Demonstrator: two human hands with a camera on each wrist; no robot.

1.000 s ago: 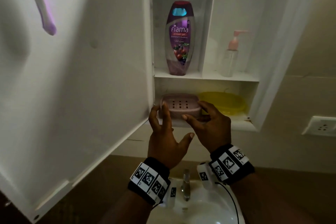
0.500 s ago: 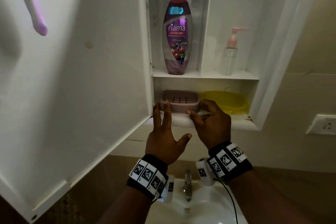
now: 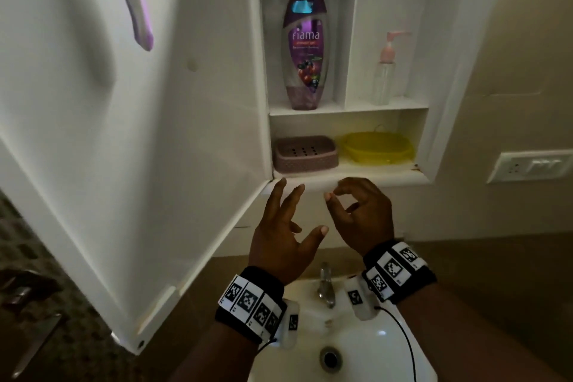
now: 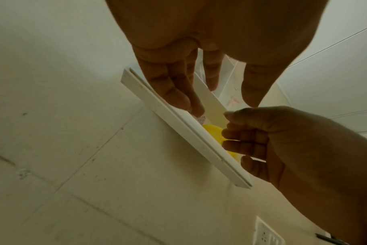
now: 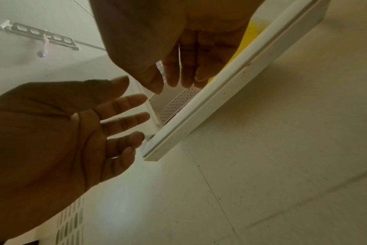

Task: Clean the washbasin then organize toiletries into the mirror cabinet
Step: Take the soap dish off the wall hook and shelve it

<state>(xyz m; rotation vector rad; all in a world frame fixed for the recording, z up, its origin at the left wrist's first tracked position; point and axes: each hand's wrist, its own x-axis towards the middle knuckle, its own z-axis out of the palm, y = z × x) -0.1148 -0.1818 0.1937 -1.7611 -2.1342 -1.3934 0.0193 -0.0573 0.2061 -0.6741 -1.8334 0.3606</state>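
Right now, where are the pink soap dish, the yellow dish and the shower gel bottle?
Soap dish [image 3: 305, 153]: head view, its perforated top.
Yellow dish [image 3: 376, 146]: head view, middle of its lid.
Gel bottle [image 3: 305, 49]: head view, on the purple label.

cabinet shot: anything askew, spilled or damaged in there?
Little stands out. The shower gel, pump bottle, pink soap dish and yellow dish all sit level on their shelves, with no visible spill. One small dark mark shows at the bottom shelf's right corner; it is too small to identify. Both hands are empty.
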